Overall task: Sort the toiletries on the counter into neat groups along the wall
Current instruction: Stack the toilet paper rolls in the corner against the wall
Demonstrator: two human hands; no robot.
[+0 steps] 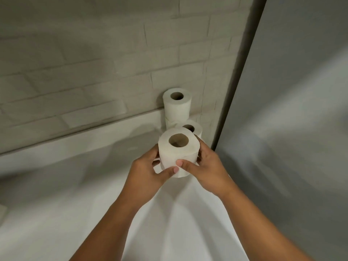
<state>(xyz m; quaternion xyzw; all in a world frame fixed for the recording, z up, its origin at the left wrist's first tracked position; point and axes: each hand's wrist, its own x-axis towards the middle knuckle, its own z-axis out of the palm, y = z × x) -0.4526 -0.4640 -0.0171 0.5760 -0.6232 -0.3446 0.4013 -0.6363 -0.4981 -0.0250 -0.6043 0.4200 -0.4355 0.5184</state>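
Note:
I hold a white toilet paper roll (pixel 178 147) upright between both hands, its cardboard core facing up. My left hand (pixel 148 171) grips its left side with the thumb across the front. My right hand (pixel 206 166) grips the right side, thumb on the front. Under the held roll the edge of another roll (pixel 179 173) shows. Behind it a low roll (pixel 191 128) stands, partly hidden. A taller stack of rolls (pixel 177 104) stands against the tiled wall in the corner.
The white counter (pixel 75 185) stretches left and toward me. A brick-patterned tile wall (pixel 94 81) runs along the back. A grey panel (pixel 291 110) closes off the right side, forming the corner beside the rolls.

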